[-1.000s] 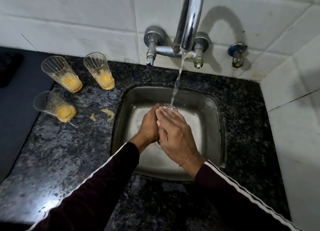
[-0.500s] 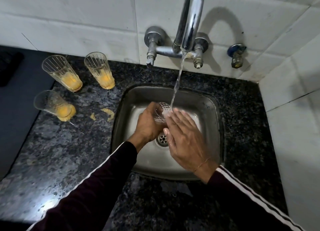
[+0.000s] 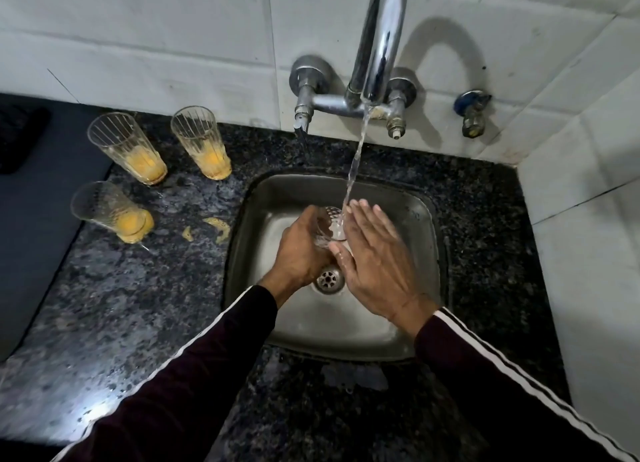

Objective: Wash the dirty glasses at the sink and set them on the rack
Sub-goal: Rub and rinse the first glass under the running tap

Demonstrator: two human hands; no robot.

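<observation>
Our left hand's fingers (image 3: 304, 233) curl around the clear ribbed glass tumbler (image 3: 329, 224); right fingers (image 3: 367, 226) lie straight against it, so we should keep its mouth under the stream (image 3: 353, 170).

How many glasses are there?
4: three dirty glasses on the counter left of the sink, two upright, one tipped; one glass in the left hand under the tap.

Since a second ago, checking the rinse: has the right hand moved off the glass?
Yes. The right hand has slid right of the glass, uncovering the drain.
</observation>
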